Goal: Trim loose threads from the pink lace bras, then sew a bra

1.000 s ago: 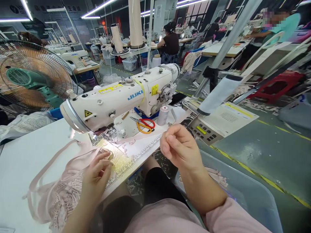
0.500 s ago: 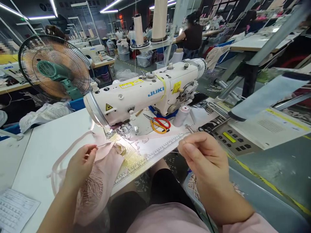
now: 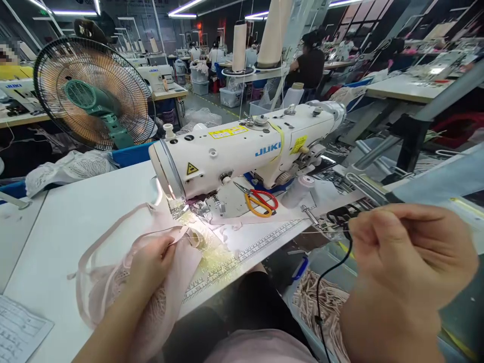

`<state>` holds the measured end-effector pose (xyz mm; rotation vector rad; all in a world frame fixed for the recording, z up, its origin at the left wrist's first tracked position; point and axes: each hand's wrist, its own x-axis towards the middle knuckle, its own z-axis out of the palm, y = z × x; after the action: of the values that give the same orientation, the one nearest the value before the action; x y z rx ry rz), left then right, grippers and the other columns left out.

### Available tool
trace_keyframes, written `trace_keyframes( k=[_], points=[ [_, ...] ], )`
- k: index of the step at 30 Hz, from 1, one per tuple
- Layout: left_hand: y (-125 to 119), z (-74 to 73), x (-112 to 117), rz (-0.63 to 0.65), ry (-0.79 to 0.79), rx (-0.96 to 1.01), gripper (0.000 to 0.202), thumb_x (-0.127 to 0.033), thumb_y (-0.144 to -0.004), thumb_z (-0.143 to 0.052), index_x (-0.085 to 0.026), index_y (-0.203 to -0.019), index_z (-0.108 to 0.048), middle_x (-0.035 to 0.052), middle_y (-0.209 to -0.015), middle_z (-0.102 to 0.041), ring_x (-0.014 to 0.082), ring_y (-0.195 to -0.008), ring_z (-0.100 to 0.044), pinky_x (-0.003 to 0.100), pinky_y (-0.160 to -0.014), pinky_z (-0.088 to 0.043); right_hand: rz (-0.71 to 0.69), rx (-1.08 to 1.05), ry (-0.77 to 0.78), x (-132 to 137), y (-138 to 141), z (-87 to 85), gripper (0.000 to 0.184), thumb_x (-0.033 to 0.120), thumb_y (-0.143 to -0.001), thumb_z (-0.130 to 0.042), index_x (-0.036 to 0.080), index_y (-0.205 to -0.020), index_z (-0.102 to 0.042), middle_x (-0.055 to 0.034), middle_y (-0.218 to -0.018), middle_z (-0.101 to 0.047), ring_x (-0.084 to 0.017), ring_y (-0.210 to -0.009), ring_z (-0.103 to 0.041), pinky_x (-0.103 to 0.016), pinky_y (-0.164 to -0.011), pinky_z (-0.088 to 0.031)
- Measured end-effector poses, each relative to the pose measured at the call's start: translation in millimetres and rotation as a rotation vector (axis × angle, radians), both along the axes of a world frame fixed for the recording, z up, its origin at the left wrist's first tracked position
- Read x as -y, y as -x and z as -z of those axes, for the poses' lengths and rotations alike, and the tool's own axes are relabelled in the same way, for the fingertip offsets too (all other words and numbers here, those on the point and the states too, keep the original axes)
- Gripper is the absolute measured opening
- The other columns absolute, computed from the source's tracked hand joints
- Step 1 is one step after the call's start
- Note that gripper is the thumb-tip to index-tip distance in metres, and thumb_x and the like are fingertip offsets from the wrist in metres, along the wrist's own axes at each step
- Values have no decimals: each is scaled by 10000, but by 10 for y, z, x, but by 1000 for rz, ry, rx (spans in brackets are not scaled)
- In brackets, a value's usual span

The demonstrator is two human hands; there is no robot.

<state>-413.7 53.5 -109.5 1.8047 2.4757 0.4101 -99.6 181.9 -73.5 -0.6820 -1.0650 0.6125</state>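
My left hand is closed, fingertips pinching the edge of a pale pink lace garment with narrow straps. The garment lies partly on the white table and hangs over its front edge. Out to the right, my right hand is closed in a pinch on a thin thread, pulled taut from the garment side. Just behind the garment is the lit needle area of a white sewing machine. Orange-and-red-handled thread snips lie on the machine bed.
A thread cone stands right of the snips. A printed ruler runs along the table's front edge. Below right sits a bin of pink strips, with a black cord in front. A fan and paper sheet are at left.
My right hand has moved right and closer to the camera, drawing the thread out longer. My left hand has shifted right along the garment. The view has turned slightly.
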Motion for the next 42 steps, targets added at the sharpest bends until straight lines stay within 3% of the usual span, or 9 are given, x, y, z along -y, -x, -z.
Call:
trace_keyframes(
  k=[3,6,10,14,16,19,22,29,42],
  points=[
    [64,83,38,19,-63,-24,269,-299,-807,-417,-214,-761,-668,40,-766,-724,241,-725,-655,311,-570,-450,163,71,32,-76,-37,-18,69,166,-630,-678,144,-633,-612,38,-466,-524,-92,-373,-454,-218,-341,-334],
    [100,138,66,36,-112,-38,292,-308,-814,-408,-208,-800,-682,45,-769,-728,251,-739,-666,325,-580,-472,101,171,68,-61,-24,15,65,174,-674,-662,152,-682,-601,39,-499,-526,-87,-406,-451,-206,-358,-322],
    [112,157,84,64,-230,-9,294,-328,-822,-444,-194,-946,-674,44,-873,-743,230,-782,-683,304,-617,-513,-414,527,165,50,279,97,60,159,-821,-537,182,-767,-546,54,-563,-506,-73,-475,-456,-183,-434,-360],
    [122,144,104,29,-345,174,191,-308,-798,-524,-227,-891,-670,5,-827,-744,180,-712,-686,246,-596,-526,-1076,868,105,113,998,152,121,95,-853,-428,175,-802,-502,25,-712,-622,-82,-606,-544,-197,-579,-417],
    [140,136,110,-15,-373,287,136,-296,-766,-554,-237,-809,-669,0,-796,-737,180,-728,-683,245,-630,-536,-1190,904,117,84,1399,181,120,81,-854,-419,172,-844,-496,18,-744,-647,-85,-611,-553,-209,-614,-414],
    [171,110,99,-109,-340,476,110,-302,-729,-583,-231,-756,-663,15,-800,-726,189,-760,-679,264,-678,-547,-1171,948,56,-18,1865,249,100,81,-834,-464,164,-833,-521,10,-707,-619,-117,-682,-558,-233,-667,-413],
    [185,66,71,-168,-275,651,104,-310,-710,-594,-217,-724,-640,30,-799,-705,191,-766,-671,270,-681,-550,-1162,1043,-124,-127,2088,350,95,72,-795,-516,154,-779,-562,-18,-752,-594,-144,-761,-529,-247,-699,-407],
    [162,72,29,-222,-181,698,107,-325,-688,-578,-218,-686,-586,30,-739,-663,199,-744,-656,289,-662,-546,-1132,1156,-239,-229,2073,562,143,133,-806,-544,168,-879,-662,-33,-788,-590,-157,-768,-518,-251,-674,-404],
    [166,123,91,-165,-201,532,93,-306,-747,-526,-234,-756,-584,50,-919,-713,219,-885,-670,318,-749,-546,-941,1129,-457,-199,2108,639,151,153,-803,-538,190,-829,-682,-24,-761,-581,-146,-723,-516,-243,-657,-401]
  ],
)
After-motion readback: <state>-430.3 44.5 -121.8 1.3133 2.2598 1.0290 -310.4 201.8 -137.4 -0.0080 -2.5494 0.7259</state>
